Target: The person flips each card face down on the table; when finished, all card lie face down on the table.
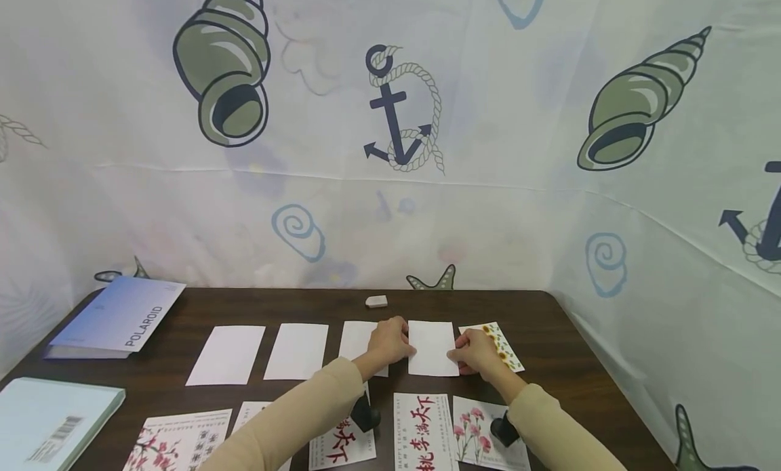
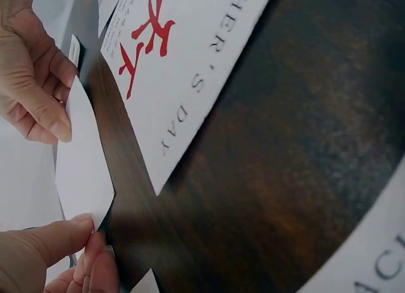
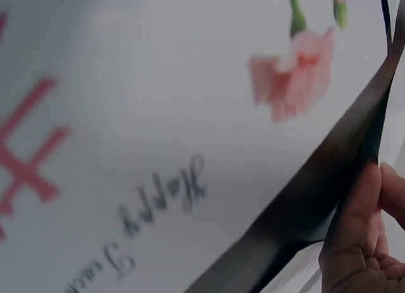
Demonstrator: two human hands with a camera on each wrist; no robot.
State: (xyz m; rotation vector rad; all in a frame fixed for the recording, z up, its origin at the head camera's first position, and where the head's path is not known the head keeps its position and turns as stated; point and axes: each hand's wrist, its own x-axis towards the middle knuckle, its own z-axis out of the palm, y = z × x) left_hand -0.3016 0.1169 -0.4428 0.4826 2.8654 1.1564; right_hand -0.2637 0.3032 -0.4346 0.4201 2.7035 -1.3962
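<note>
A blank white card [image 1: 432, 359] is held by both hands over the far row on the dark table [image 1: 342, 305]. The left hand [image 1: 389, 342] pinches its left edge between thumb and fingers. At the opposite edge, the right hand [image 1: 477, 353] does likewise. The left wrist view shows the card [image 2: 85, 160] bowed slightly between the left hand [image 2: 63, 258] and the right hand [image 2: 31, 78]. Partly behind the right hand lies a card with a sunflower print [image 1: 505, 349]. Another blank card [image 1: 356, 339] is partly covered by the left hand.
Two blank cards [image 1: 226, 354] [image 1: 297, 351] lie farther left. Nearer are printed cards with red characters [image 1: 422, 430] and pink flowers [image 1: 472, 434]. A white eraser-like block [image 1: 376, 301] sits at the back. A blue POLAROID album [image 1: 122, 315] and pale book [image 1: 55, 417] occupy the left.
</note>
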